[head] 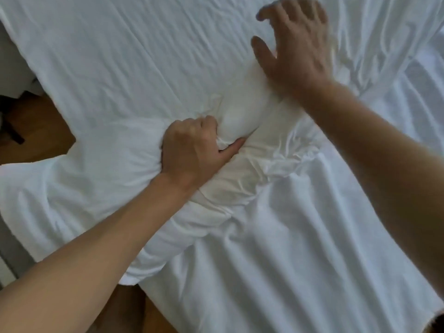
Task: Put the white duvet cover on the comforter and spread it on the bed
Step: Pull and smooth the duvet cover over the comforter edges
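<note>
The left hand (192,150) has its fingers curled tight into a bunch of the white duvet cover (276,236), thumb laid along the fold, gripping the cloth over a padded bulge that seems to be the comforter (236,116) inside. The right hand (293,46) is blurred, fingers spread and relaxed, holding nothing, just above the cover beyond the bulge. The cover lies wrinkled across the bed (120,56), its near edge hanging over the side. Wooden floor (40,131) shows at the left.
</note>
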{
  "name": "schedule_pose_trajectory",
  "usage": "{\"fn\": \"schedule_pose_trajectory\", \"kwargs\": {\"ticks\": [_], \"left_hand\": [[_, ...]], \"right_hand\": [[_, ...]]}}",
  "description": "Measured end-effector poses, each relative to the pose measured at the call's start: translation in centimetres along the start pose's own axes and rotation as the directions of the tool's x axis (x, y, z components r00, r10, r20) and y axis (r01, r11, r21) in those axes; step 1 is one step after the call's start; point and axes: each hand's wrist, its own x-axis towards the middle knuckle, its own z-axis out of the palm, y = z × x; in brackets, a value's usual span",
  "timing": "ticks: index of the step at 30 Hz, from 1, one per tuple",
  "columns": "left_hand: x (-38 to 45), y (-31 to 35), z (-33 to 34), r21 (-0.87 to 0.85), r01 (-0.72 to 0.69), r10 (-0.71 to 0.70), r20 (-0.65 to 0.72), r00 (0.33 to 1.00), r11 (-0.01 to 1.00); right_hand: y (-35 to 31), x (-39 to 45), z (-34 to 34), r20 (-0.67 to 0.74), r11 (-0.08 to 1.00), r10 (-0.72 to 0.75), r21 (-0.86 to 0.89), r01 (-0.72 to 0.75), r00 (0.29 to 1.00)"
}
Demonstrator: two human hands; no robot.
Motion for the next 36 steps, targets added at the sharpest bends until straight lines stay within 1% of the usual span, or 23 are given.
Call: {"fn": "schedule_pose_trajectory", "kwargs": {"ticks": [1, 2, 3, 4, 5, 7, 8, 10, 12, 13, 15, 17, 20, 23, 25, 28, 30, 31, 32, 33, 34, 35, 36], "left_hand": [[-0.4, 0.7, 0.2, 0.023, -0.005, 0.005, -0.008, 1.0, 1.0], [-0.8, 1.2, 0.4, 0.054, -0.014, 0.015, -0.028, 0.999, 0.998], [-1.2, 1.4, 0.4, 0.083, -0.018, 0.022, -0.049, 0.999, 0.996], [-1.5, 1.6, 0.4, 0.099, -0.02, 0.028, -0.077, 0.997, 0.995], [-1.9, 1.9, 0.4, 0.102, -0.029, 0.04, -0.107, 0.993, 0.994], [-3.7, 2.9, -0.4, 0.059, -0.11, 0.116, -0.107, 0.988, 0.992], [-5.2, 3.6, -1.3, 0.03, -0.181, 0.183, -0.057, 0.982, 0.983], [-9.7, 4.1, -3.1, 0.093, -0.343, 0.325, 0.163, 0.932, 0.935], [-14.1, 3.3, -4.7, 0.242, -0.453, 0.339, 0.397, 0.853, 0.858], [-15.4, 2.4, -5.1, 0.311, -0.475, 0.318, 0.441, 0.839, 0.823], [-15.0, 0.1, -5.5, 0.424, -0.46, 0.265, 0.442, 0.857, 0.78], [-12.7, -1.5, -6.1, 0.433, -0.448, 0.25, 0.439, 0.863, 0.783], [-10.1, -3.5, -8.8, 0.273, -0.483, 0.372, 0.373, 0.85, 0.832], [-10.0, -4.9, -12.6, 0.12, -0.529, 0.463, 0.351, 0.814, 0.84], [-11.1, -5.3, -12.8, 0.143, -0.516, 0.444, 0.35, 0.825, 0.845], [-13.8, -4.0, -9.4, 0.155, -0.489, 0.402, 0.39, 0.828, 0.858], [-14.7, -1.5, -7.9, 0.05, -0.441, 0.364, 0.486, 0.795, 0.896], [-14.4, 0.0, -8.0, -0.05, -0.368, 0.337, 0.529, 0.779, 0.929], [-13.3, 1.4, -8.6, -0.16, -0.268, 0.311, 0.538, 0.783, 0.95], [-11.5, 2.5, -9.4, -0.258, -0.185, 0.292, 0.477, 0.829, 0.948], [-9.4, 3.2, -9.6, -0.299, -0.152, 0.258, 0.359, 0.897, 0.942], [-7.0, 3.5, -9.6, -0.259, -0.146, 0.207, 0.229, 0.951, 0.955], [-4.5, 3.5, -9.0, -0.152, -0.115, 0.136, 0.135, 0.981, 0.982]], "right_hand": [[1.2, 1.2, 0.2, 0.173, 0.999, -0.043, -0.021, 0.048, 0.984], [2.2, 1.6, 0.9, 0.277, 0.994, -0.098, -0.028, 0.11, 0.956], [3.0, 1.2, 1.7, 0.322, 0.985, -0.151, -0.035, 0.171, 0.935], [3.6, 0.6, 2.3, 0.316, 0.977, -0.182, -0.051, 0.209, 0.931], [3.9, -0.5, 2.6, 0.273, 0.977, -0.179, -0.066, 0.204, 0.945], [4.5, -2.5, 3.2, 0.174, 0.984, -0.13, -0.098, 0.149, 0.976], [4.6, -3.2, 3.4, 0.154, 0.986, -0.102, -0.115, 0.12, 0.983], [4.3, -3.6, 3.6, 0.147, 0.987, -0.058, -0.138, 0.079, 0.987], [3.5, -3.4, 3.6, 0.173, 0.99, -0.036, -0.126, 0.058, 0.984], [3.1, -3.3, 3.5, 0.185, 0.992, -0.024, -0.117, 0.046, 0.983], [3.0, -2.9, 3.4, 0.191, 0.993, 0.002, -0.113, 0.02, 0.982], [2.9, -2.5, 3.2, 0.201, 0.992, 0.03, -0.127, -0.004, 0.979], [2.2, -2.2, 2.8, 0.21, 0.987, 0.041, -0.16, -0.008, 0.977], [1.5, -2.0, 2.3, 0.217, 0.988, 0.067, -0.152, -0.034, 0.974], [1.1, -2.1, 2.4, 0.224, 0.99, 0.072, -0.131, -0.043, 0.972], [1.0, -3.7, 2.9, 0.163, 0.987, 0.116, -0.13, -0.096, 0.98], [1.6, -5.5, 3.4, 0.092, 0.979, 0.168, -0.129, -0.155, 0.982], [1.8, -6.3, 3.3, 0.078, 0.974, 0.198, -0.13, -0.187, 0.977], [1.9, -6.9, 3.3, 0.072, 0.968, 0.221, -0.133, -0.21, 0.973], [2.1, -7.3, 3.3, 0.072, 0.963, 0.24, -0.14, -0.228, 0.968], [2.1, -7.7, 3.3, 0.077, 0.958, 0.26, -0.146, -0.247, 0.962], [2.0, -8.1, 3.1, 0.076, 0.952, 0.281, -0.147, -0.268, 0.957], [2.0, -8.5, 3.0, 0.066, 0.946, 0.3, -0.144, -0.289, 0.951]]}}
